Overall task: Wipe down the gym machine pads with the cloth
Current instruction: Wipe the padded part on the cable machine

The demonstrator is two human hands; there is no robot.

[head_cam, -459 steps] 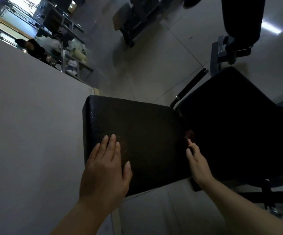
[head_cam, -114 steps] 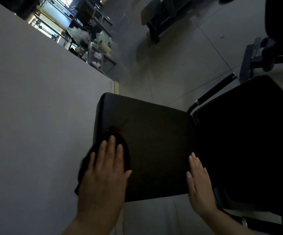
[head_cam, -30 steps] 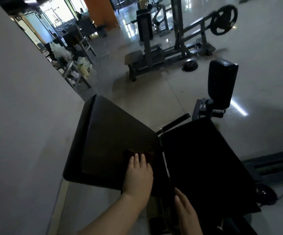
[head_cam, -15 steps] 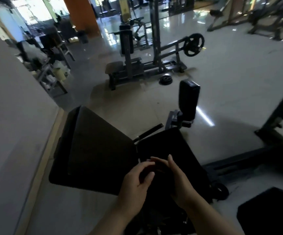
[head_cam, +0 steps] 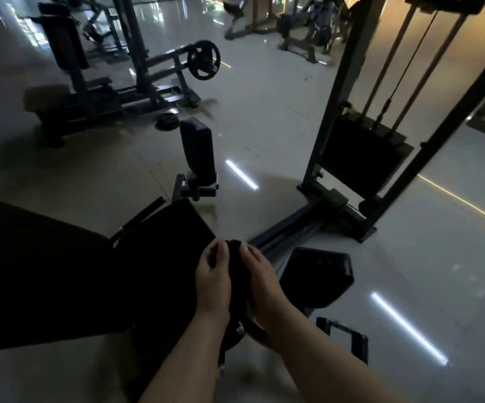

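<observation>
A dark cloth is bunched between both hands, above the right edge of the machine. My left hand grips its left side and my right hand grips its right side. The wide black back pad fills the lower left. The black seat pad lies just left of my hands. A small upright black pad stands beyond the seat on a metal bracket. Another black pad sits low to the right of my hands.
A grey cable-stack frame with a black weight stack rises at the right, its base rail running toward my hands. A plate-loaded machine with a weight disc stands at the far left. The tiled floor shines.
My hands have lifted off the back pad and come together on the cloth. The view has swung right and up, away from the wall, bringing the cable-stack frame into sight.
</observation>
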